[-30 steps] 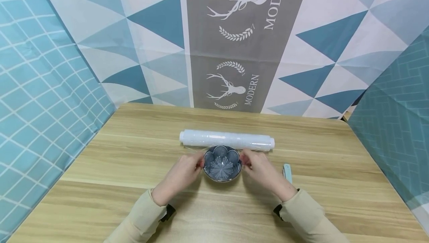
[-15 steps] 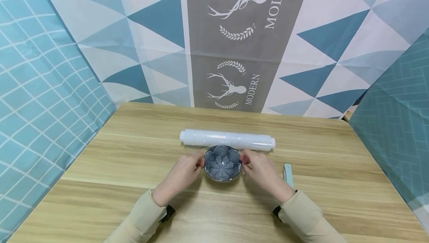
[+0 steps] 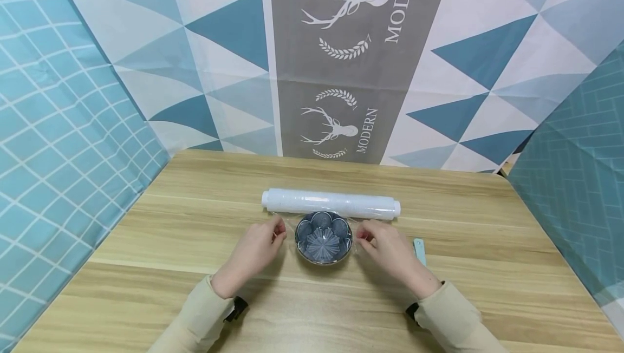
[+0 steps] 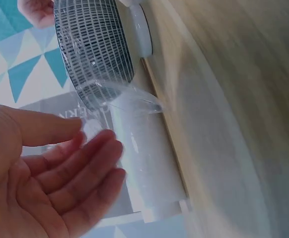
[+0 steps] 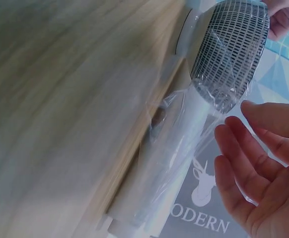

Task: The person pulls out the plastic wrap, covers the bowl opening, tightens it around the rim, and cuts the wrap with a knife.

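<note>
A dark blue-grey bowl (image 3: 323, 244) with a petal-shaped inside stands at the middle of the table, its outside patterned with a fine grid (image 4: 97, 44). Clear cling film (image 5: 169, 109) lies over the bowl and hangs in loose folds at its sides. Just left of the bowl is my left hand (image 3: 260, 243), fingers loosely bent and thumb apart, with nothing between them. My right hand (image 3: 385, 244) hovers by the bowl's right side, its thumb and fingertips parted close to the film edge. Behind the bowl lies the white roll of cling film (image 3: 331, 203).
A pale blue utility-knife-like tool (image 3: 419, 251) lies to the right, partly hidden behind the right hand and forearm. The wooden table (image 3: 170, 223) ends at a patterned curtain (image 3: 331, 60) at the back, with blue curtains on both sides.
Both hands have let go at the bowl's rim and drawn outward, the left one further. Film now stands out loosely at the bowl's sides. Bowl and roll stay in place.
</note>
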A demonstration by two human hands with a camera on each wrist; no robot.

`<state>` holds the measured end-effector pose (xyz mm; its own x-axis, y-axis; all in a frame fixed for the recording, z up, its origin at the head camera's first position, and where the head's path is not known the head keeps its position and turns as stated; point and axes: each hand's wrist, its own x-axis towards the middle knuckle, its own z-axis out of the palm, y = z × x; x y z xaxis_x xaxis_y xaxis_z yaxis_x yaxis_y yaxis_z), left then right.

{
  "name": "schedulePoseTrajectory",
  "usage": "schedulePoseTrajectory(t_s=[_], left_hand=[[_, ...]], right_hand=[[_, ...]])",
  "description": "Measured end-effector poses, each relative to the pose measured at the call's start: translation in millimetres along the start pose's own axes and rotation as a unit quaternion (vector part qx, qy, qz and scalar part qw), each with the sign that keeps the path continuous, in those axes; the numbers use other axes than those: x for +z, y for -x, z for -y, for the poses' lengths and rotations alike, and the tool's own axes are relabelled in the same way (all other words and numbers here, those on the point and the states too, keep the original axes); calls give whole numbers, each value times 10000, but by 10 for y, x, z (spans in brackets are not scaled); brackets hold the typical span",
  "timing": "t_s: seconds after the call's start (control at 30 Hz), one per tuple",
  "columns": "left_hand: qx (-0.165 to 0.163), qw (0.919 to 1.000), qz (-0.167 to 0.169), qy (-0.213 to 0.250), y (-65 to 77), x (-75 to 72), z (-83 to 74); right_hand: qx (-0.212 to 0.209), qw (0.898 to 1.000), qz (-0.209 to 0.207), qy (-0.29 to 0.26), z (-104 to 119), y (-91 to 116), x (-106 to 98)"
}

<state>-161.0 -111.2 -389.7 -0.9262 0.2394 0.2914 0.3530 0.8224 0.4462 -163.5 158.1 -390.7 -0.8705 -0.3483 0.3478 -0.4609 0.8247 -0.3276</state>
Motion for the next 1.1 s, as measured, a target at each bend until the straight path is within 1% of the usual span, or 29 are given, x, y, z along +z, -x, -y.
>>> schedulePoseTrajectory(t_s=[0.1, 0.2, 0.37, 0.43, 0.5, 0.57, 0.63, 0.8, 0.9, 0.97, 1.1], left_hand=[[-141, 9997, 138, -157, 5, 3, 42], [-135, 9990, 308, -311, 15, 13, 71], [-188, 9952, 791, -538, 33, 43, 91], [-259, 9933, 977, -553, 39, 62, 95], [-265, 9920, 1079, -596, 39, 88, 100], [-207, 9914, 1092, -697, 35, 120, 109], [-140, 9921, 1017, -717, 25, 150, 116], [-79, 9964, 615, -576, -15, 170, 109], [-53, 9974, 473, -546, -36, 155, 96], [-32, 9973, 465, -571, -43, 150, 90], [115, 9958, 674, -612, -36, 158, 89]], right_hand=[[40, 9999, 78, -58, -30, 31, -13], [130, 9994, 315, -76, -52, 68, -9], [444, 9961, 751, 99, -68, 123, 32], [544, 9945, 873, 177, -68, 135, 54], [608, 9935, 935, 243, -68, 142, 74], [626, 9931, 944, 293, -65, 144, 89], [627, 9935, 897, 325, -63, 145, 99], [644, 9959, 615, 181, -56, 128, 94], [653, 9968, 461, -22, -51, 110, 87], [633, 9972, 382, -123, -47, 100, 87], [509, 9982, 204, -233, -31, 88, 102]])
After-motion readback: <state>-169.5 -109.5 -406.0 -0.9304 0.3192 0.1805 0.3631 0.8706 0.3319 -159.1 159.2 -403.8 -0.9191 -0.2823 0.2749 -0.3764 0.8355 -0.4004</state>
